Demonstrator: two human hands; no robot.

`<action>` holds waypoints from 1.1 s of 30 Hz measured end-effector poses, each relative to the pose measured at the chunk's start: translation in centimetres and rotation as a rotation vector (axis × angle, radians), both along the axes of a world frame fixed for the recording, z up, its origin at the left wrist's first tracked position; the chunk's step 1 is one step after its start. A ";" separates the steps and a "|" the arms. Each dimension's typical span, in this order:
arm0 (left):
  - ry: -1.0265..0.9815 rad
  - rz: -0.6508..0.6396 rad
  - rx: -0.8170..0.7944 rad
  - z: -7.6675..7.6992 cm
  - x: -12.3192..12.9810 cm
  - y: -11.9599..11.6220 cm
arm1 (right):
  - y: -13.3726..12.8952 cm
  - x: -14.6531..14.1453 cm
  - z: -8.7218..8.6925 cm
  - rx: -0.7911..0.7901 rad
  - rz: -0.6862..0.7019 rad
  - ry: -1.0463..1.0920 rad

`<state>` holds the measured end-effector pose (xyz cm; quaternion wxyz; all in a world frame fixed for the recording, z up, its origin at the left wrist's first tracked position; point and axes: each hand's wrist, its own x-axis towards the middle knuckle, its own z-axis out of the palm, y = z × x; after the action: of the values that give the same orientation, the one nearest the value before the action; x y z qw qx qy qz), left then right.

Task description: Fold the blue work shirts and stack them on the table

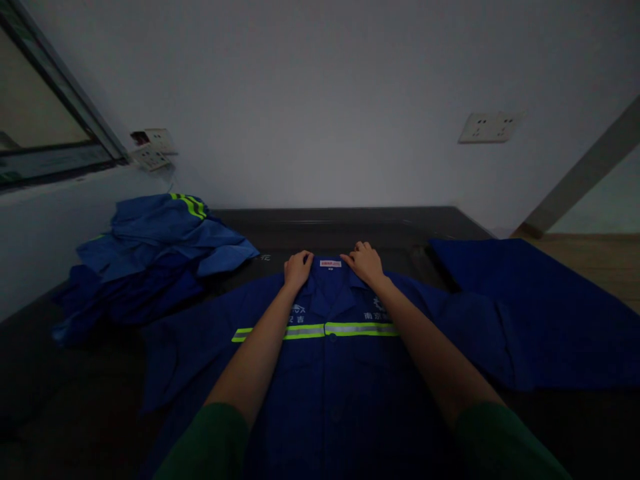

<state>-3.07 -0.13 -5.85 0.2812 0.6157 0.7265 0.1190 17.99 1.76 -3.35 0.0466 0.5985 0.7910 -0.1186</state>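
Note:
A dark blue short-sleeved work shirt (300,373) lies spread front up, its collar toward the wall. Across the chest runs a yellow-green and silver reflective strip, with white printing above it. Inside the neck a white label (330,264) with red lettering shows. My left hand (299,270) is closed on the left side of the collar, fingers bent. At the collar's right side, my right hand (365,262) pinches the cloth, thumb pointing toward the label. The undersides of both hands are hidden, and my forearms cover parts of the chest.
A crumpled heap of blue garments (165,233) sits at the left. Flat dark blue cloth (540,313) lies at the right. Behind the dark table (320,217) stands a pale wall with a socket plate (490,127); more sockets (153,150) are near the window at left.

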 end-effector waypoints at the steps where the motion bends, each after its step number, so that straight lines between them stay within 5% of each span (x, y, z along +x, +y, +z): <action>1: 0.018 -0.010 0.003 0.0 0.0 0.0 | 0.1 -0.2 -0.1 -0.002 0.009 -0.024; 7: 0.103 -0.046 0.041 -0.4 0.1 -0.3 | 0.1 -0.4 -1.4 0.046 0.022 0.021; 13: -0.012 0.075 0.230 0.6 0.4 -0.1 | 0.4 1.9 0.1 0.159 -0.265 0.430; 19: -0.127 -0.074 0.350 3.2 1.0 0.5 | -3.9 3.1 1.6 -0.121 -0.026 0.444; 28: 0.093 -0.437 -0.089 3.3 -3.3 -6.9 | -7.8 2.2 1.3 -0.211 0.061 0.198; 33: 0.212 -0.454 -0.151 3.1 -2.5 -7.3 | -7.0 2.5 0.6 -0.229 0.058 0.162</action>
<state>-5.59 -7.43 -2.78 0.2681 0.7491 0.6021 -0.0672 20.48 -5.20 -2.79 0.0540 0.5546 0.7904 -0.2546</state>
